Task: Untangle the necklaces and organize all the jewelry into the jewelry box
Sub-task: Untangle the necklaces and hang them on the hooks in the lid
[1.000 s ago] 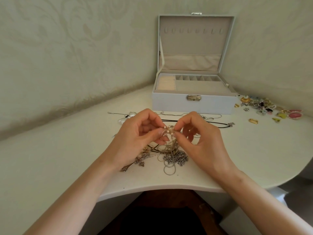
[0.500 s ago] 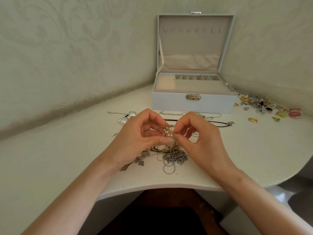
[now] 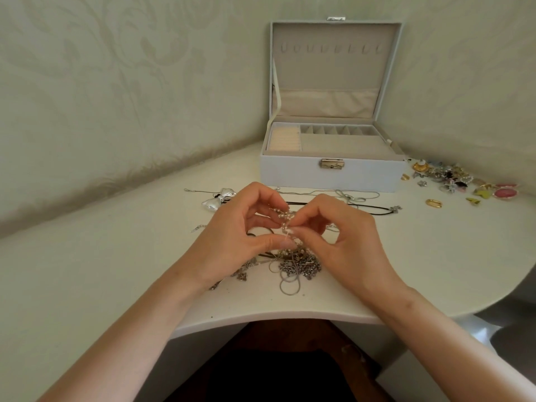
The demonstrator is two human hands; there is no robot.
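both hands meet over the white table (image 3: 116, 271), raised a little off it. left hand (image 3: 237, 233) and right hand (image 3: 345, 242) each pinch the pearl strand (image 3: 285, 220) between thumb and fingertips. below them the tangle of silver chains (image 3: 293, 265) lies on the table. jewelry box (image 3: 330, 175) stands open behind, against the wall; loose small jewelry (image 3: 455, 181) lies scattered to its right.

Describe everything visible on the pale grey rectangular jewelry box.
The pale grey rectangular jewelry box stands open on the white table, in the wall corner, lid upright. Beige velvety lining. Inside the lid: row of hooks, gathered pocket. Tray: ring rolls left, small compartments behind, one wide section, all apparently empty. Front: metal clasp.
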